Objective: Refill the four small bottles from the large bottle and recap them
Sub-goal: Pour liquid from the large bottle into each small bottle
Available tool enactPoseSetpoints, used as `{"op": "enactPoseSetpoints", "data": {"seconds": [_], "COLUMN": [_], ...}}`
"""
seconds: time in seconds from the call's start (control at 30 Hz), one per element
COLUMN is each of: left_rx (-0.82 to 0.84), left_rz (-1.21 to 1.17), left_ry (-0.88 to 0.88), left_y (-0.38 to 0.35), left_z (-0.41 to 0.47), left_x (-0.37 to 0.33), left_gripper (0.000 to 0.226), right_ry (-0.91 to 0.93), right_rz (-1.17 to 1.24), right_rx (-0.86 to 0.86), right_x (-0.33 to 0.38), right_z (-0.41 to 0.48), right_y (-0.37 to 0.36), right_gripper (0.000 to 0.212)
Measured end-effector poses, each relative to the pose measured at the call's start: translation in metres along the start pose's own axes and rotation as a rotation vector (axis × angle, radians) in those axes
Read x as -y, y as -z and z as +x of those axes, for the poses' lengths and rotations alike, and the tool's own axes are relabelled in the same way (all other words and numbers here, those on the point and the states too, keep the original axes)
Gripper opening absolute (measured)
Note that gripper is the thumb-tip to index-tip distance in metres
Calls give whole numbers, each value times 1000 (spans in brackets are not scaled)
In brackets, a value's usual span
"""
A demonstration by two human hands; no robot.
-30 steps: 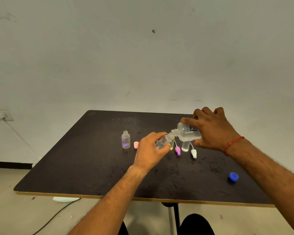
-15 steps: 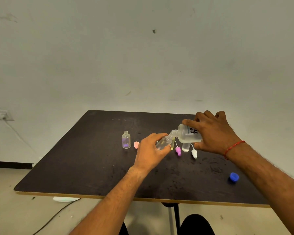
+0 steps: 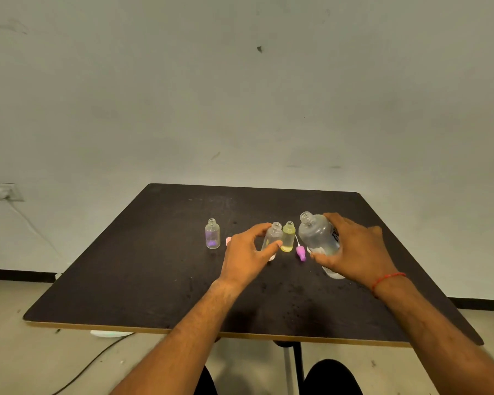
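My left hand (image 3: pixel 247 252) grips a small clear bottle (image 3: pixel 273 236), uncapped and nearly upright, with its base at the black table (image 3: pixel 154 266). My right hand (image 3: pixel 357 250) wraps around the large clear bottle (image 3: pixel 315 235), which stands upright with its mouth open and some liquid low inside. Between them stands an uncapped yellow-tinted small bottle (image 3: pixel 288 238). A purple-tinted small bottle (image 3: pixel 212 234) stands open further left. A purple dropper cap (image 3: pixel 301 253) lies in front of the yellow bottle. A pink cap (image 3: pixel 228 240) peeks out behind my left hand. A whitish piece (image 3: pixel 335 274) shows under my right hand.
The table ends at a wood-coloured front edge (image 3: pixel 240 333) close to my knees. A wall stands right behind the far edge. A cable (image 3: pixel 83 366) runs across the floor at the left, under a wall socket (image 3: pixel 0 192).
The large bottle was tipped with its mouth on the small clear bottle; both have since come apart and turned upright, down at the table. The blue cap is out of sight.
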State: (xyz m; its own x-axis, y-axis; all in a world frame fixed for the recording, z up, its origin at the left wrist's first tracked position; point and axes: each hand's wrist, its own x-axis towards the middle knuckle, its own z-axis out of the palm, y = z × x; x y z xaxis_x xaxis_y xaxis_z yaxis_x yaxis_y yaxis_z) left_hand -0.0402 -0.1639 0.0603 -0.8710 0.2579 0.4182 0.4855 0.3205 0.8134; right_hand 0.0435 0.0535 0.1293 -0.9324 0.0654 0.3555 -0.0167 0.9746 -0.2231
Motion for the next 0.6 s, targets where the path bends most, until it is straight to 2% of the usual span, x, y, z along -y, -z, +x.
{"op": "enactPoseSetpoints", "data": {"seconds": [0.23, 0.47, 0.6], "left_rx": [-37, -75, -69], "left_rz": [-28, 16, 63], "left_ry": [117, 230, 274], "left_y": [4, -9, -16], "left_z": [16, 43, 55], "left_x": [27, 52, 63], "left_gripper": [42, 38, 38], "right_ry": [-143, -227, -246], "right_rz": [272, 364, 394], "right_rx": [-22, -24, -17], "right_x": [1, 8, 8], "right_z": [-14, -17, -17], "right_y": [-28, -42, -48], "right_gripper": [78, 94, 94]}}
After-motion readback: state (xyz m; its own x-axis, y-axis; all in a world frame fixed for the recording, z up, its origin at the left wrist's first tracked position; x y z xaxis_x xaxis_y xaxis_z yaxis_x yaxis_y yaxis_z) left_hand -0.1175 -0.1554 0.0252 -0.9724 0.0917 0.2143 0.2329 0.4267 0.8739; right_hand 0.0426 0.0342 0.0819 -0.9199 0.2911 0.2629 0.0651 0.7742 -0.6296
